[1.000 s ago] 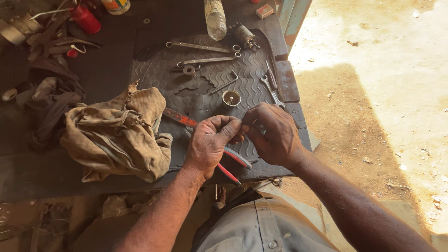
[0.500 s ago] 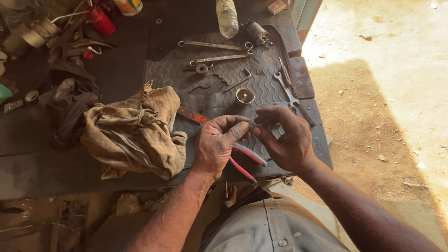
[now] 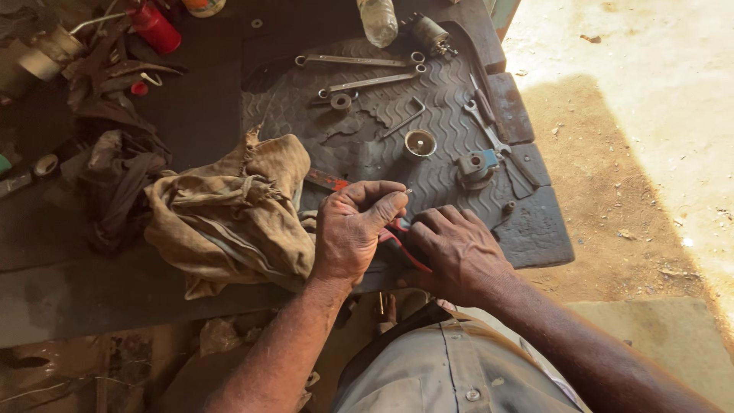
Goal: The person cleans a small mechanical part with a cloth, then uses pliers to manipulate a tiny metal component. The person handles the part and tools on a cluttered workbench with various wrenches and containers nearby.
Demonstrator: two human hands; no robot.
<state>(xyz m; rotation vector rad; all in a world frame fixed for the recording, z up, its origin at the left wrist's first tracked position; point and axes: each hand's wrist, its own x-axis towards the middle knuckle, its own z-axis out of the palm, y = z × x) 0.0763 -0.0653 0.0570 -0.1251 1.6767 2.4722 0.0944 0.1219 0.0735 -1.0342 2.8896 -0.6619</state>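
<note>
My left hand (image 3: 353, 229) is raised just above the ribbed rubber mat (image 3: 447, 92), thumb and forefinger pinched on a tiny metal piece (image 3: 409, 191) at its fingertips. My right hand (image 3: 462, 256) lies lower, beside it, with its fingers curled over the red handles of a pair of pliers (image 3: 399, 243) on the mat's near edge. Most of the pliers is hidden under both hands. A small round metal cup (image 3: 419, 143) and a grey and blue part (image 3: 475, 167) sit just beyond my hands.
A crumpled tan rag (image 3: 229, 214) lies left of my hands, covering part of a red-handled tool (image 3: 327, 180). Two spanners (image 3: 359, 60), a screwdriver (image 3: 489, 122), a bottle (image 3: 377, 19) and a red can (image 3: 157, 27) lie further back. Sandy ground lies to the right.
My right hand has left the left hand's fingertips and dropped onto the pliers' red handles. My left hand still pinches the small piece. The view has shifted slightly.
</note>
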